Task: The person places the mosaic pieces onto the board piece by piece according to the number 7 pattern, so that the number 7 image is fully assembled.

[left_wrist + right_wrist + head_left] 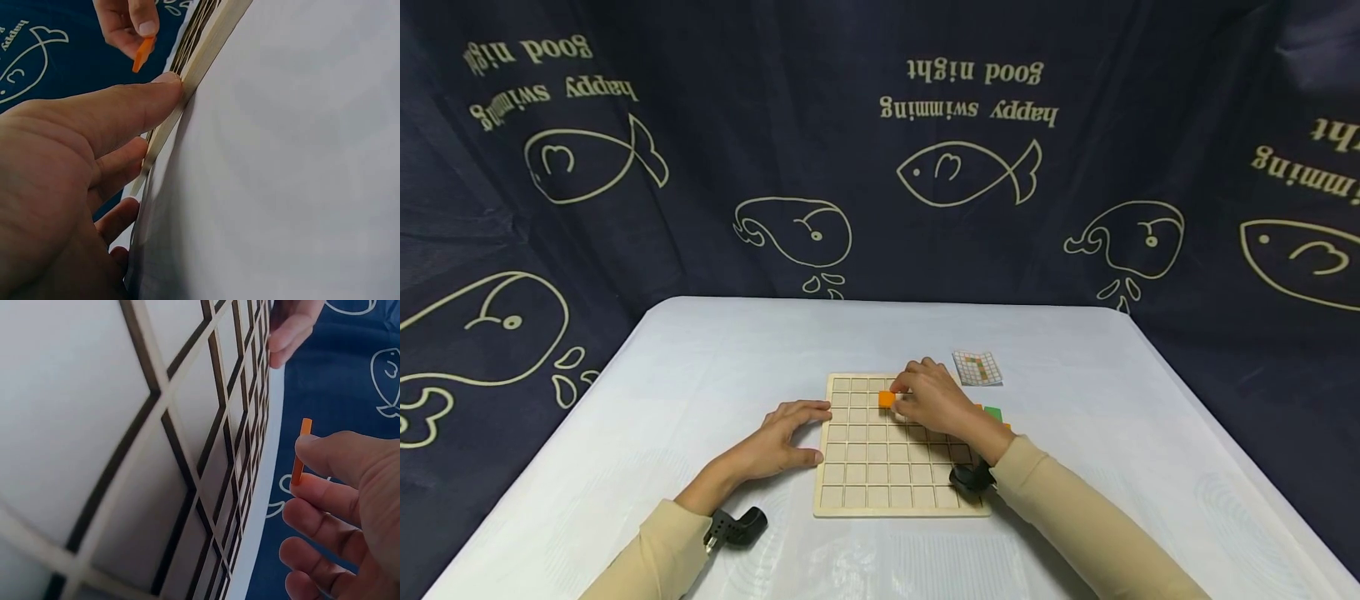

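Note:
An orange square tile (887, 399) is pinched between the thumb and a finger of my right hand (931, 400), over the upper part of a wooden grid board (855, 512). The right wrist view shows the tile (301, 452) edge-on, held above the grid by my right hand (350, 506). My left hand (778, 442) touches the board's left edge with fingers spread. In the left wrist view the thumb of my left hand (75, 162) rests against the board's side (212, 53).
A small card with a printed grid pattern (977, 368) lies behind the board's right corner. Beside the board, partly behind my right forearm, are a green tile (993, 413) and some orange ones. A dark curtain with fish drawings (970, 250) hangs behind the white table (737, 333).

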`<control>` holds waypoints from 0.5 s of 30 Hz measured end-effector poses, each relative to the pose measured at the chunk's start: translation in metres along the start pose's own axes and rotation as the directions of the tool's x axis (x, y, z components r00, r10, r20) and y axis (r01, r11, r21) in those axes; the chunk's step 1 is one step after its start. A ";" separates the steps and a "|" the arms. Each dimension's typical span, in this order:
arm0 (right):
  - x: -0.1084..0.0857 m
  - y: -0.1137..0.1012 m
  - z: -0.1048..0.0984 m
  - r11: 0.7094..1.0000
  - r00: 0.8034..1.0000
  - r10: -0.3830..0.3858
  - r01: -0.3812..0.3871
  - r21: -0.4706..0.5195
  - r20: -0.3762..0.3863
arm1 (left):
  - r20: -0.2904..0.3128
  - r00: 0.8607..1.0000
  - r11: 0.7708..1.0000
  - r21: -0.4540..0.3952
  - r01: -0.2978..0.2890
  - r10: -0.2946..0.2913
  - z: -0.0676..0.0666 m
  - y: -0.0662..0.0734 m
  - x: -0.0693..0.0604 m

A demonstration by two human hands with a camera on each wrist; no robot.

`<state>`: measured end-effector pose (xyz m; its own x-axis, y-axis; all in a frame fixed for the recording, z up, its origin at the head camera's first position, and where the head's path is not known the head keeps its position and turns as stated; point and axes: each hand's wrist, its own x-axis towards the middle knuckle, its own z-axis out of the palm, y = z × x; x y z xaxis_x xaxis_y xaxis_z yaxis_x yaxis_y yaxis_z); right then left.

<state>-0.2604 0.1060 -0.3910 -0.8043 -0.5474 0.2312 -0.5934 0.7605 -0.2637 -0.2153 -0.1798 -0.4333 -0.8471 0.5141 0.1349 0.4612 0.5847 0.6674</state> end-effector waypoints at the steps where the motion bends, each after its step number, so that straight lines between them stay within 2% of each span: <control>1: 0.001 -0.001 0.000 1.000 1.000 -0.001 0.001 0.000 -0.001 | -0.001 1.000 1.000 -0.001 -0.001 0.001 0.000 0.000 0.000; 15: 0.012 -0.002 0.007 0.999 1.000 0.009 -0.008 -0.035 0.020 | 0.004 1.000 1.000 -0.012 0.005 -0.005 -0.001 0.001 0.000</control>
<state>-0.2688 0.0954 -0.3937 -0.8098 -0.5479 0.2101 -0.5856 0.7765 -0.2324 -0.2145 -0.1798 -0.4318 -0.8481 0.5140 0.1286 0.4540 0.5797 0.6766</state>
